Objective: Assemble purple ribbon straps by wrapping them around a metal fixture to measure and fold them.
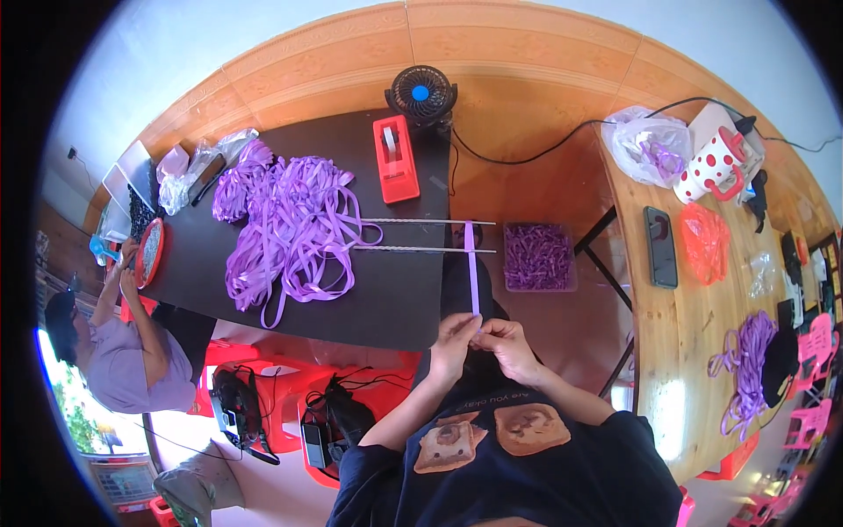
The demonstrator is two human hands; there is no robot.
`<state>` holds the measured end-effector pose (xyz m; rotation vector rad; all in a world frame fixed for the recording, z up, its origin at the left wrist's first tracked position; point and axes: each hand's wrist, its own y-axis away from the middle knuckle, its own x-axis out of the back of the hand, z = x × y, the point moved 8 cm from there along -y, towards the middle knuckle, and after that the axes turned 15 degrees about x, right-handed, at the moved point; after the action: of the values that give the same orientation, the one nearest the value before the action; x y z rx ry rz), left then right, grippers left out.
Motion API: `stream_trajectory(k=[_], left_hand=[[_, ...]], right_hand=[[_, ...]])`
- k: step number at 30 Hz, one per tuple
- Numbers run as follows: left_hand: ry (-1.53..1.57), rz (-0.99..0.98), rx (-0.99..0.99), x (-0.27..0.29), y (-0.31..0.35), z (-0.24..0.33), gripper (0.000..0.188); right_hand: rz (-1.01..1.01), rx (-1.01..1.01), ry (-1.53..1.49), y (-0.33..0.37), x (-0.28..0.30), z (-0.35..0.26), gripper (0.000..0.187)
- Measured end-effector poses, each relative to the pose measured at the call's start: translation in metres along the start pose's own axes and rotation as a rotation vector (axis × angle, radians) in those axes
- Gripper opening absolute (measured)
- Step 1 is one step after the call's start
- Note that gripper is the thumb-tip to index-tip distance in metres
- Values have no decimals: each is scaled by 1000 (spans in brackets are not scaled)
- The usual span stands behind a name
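Hands meet at lower end of purple ribbon strip (473, 268): left hand (454, 338) and right hand (507, 342) fingers pinching it, two metal rods (421, 235) above

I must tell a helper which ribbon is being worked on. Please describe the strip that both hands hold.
Start at the black rectangular table and its two thin metal rods jutting right. One straight purple ribbon strip crosses them, down to the left hand and right hand. Unlike the tangled purple ribbon heap, it is single and taut.
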<state>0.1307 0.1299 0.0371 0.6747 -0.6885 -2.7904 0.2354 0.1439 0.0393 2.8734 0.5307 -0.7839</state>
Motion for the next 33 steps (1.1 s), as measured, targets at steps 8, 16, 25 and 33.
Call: stream_trajectory(k=[8, 16, 25, 33], left_hand=[[-22, 12, -81, 11, 1, 3, 12], [-38, -13, -52, 9, 16, 15, 13], [71, -85, -88, 14, 23, 6, 11], [123, -72, 65, 20, 9, -18, 26]], right_hand=[[-161, 14, 308, -7, -2, -18, 4], [-290, 1373, 1557, -14, -67, -122, 33], [-552, 1569, 1602, -2, -92, -116, 22], [-443, 1450, 1472, -20, -121, -163, 29]])
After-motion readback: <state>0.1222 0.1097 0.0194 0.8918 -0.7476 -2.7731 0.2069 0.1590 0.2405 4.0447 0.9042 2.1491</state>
